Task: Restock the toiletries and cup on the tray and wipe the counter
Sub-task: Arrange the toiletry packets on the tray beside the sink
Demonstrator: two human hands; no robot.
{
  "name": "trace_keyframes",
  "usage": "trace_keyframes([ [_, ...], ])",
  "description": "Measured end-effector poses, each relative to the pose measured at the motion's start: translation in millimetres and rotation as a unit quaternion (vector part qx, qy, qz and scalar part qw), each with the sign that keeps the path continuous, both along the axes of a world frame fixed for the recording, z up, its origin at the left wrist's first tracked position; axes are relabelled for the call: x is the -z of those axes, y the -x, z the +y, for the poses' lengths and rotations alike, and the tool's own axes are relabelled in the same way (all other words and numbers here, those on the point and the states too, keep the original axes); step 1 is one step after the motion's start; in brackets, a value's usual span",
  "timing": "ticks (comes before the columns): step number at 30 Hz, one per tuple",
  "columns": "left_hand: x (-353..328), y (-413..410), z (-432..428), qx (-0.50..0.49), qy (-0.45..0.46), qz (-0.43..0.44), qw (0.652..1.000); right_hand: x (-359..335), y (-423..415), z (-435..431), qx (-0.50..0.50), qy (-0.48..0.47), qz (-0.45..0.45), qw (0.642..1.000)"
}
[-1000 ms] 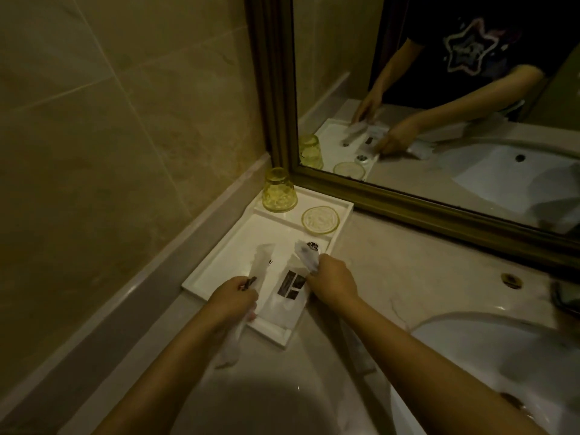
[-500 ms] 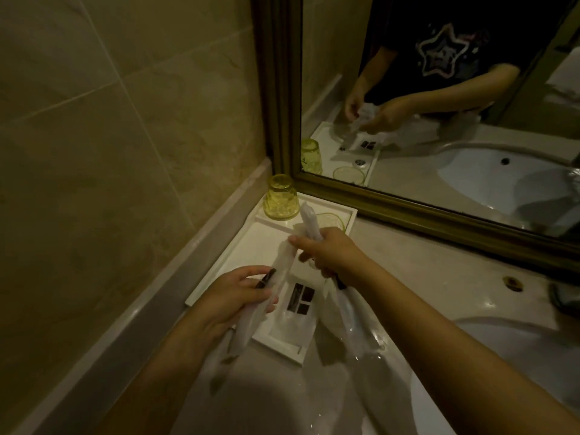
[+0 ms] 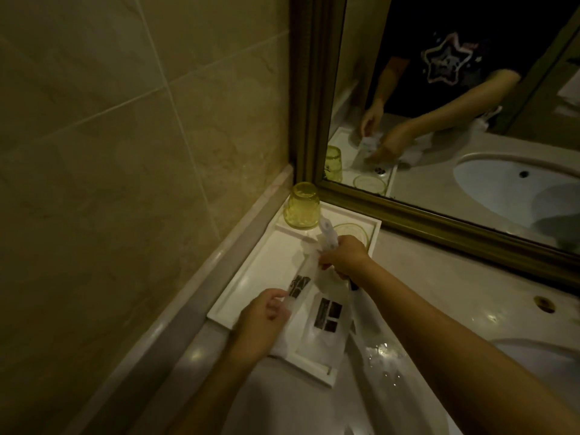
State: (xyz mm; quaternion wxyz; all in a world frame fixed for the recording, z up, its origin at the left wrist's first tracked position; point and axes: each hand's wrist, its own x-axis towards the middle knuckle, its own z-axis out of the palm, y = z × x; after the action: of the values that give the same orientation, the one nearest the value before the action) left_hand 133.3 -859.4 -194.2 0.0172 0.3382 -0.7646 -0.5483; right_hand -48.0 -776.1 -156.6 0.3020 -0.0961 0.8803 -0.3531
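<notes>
Both your hands have slid forward over the white tray (image 3: 251,271): your left hand (image 3: 262,321) now pinches a slim packet (image 3: 299,285) at its 7 o'clock. Your right hand (image 3: 343,257) stays clenched on a wrapped toiletry (image 3: 328,235), near the upturned yellow cup (image 3: 302,205) at 12

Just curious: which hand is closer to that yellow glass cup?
The right hand. It is over the middle of the tray, just short of the yellow cup; the left hand is at the tray's near end.

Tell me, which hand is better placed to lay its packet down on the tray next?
Left, probably. The left hand holds its slim packet low over the tray; the right hand grips several wrapped items higher up.
</notes>
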Motion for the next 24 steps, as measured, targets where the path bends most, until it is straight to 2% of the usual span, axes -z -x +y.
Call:
trace_keyframes([
  [3,13.8,3.0,5.1,0.018,0.109,-0.016,0.994,10.2,0.3,-3.1,-0.011,-0.027,0.046,0.999],
  [6,20.9,4.6,10.5,0.043,0.226,-0.008,0.973,16.5,-0.3,-3.2,-0.032,-0.067,0.109,0.991],
  [13,29.0,-1.7,15.7,0.058,0.283,0.021,0.957,18.6,-4.1,2.8,-0.044,-0.081,0.231,0.968],
  [18,35.6,-3.6,13.5,0.119,0.337,0.012,0.934,22.9,-9.3,-2.3,-0.101,-0.099,0.174,0.974],
  [24,39.1,-7.9,6.4,0.157,0.409,-0.038,0.898,23.4,-3.2,-4.3,-0.120,-0.106,0.167,0.973],
])
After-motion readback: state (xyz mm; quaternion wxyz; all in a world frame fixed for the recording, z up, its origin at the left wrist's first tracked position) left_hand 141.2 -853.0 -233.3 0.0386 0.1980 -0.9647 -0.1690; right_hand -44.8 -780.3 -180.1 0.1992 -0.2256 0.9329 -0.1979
